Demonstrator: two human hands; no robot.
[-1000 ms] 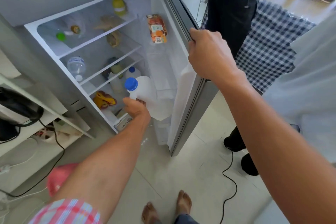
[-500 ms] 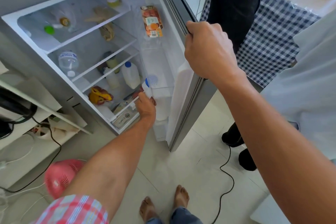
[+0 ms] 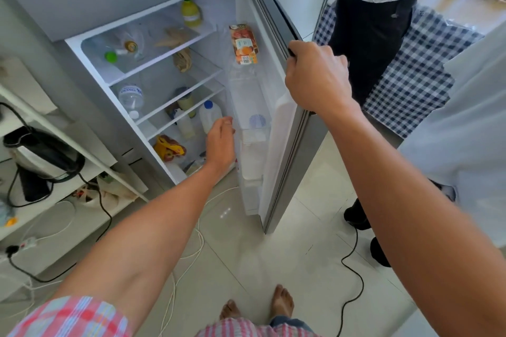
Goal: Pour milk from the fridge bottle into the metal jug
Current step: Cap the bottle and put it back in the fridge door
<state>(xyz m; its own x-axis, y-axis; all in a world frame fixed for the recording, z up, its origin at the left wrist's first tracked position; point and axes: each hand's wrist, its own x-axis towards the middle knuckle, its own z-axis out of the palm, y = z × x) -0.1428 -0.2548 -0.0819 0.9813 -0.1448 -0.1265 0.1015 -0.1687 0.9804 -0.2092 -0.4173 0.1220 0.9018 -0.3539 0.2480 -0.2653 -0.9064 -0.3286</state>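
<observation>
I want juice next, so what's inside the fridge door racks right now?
An orange juice carton stands in the upper door rack. Lower down, a blue-capped milk bottle sits in the door, seen blurred through the frosted plastic. The bottom rack's contents are hidden.

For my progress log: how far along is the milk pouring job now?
Done: the fridge door is open, and the blue-capped bottle, in the left hand a second ago, stands in the door shelf. In hand: the right hand grips the door edge; the left hand is empty beside that shelf. Left: unclear, no metal jug is in view; probably closing the door.
</observation>
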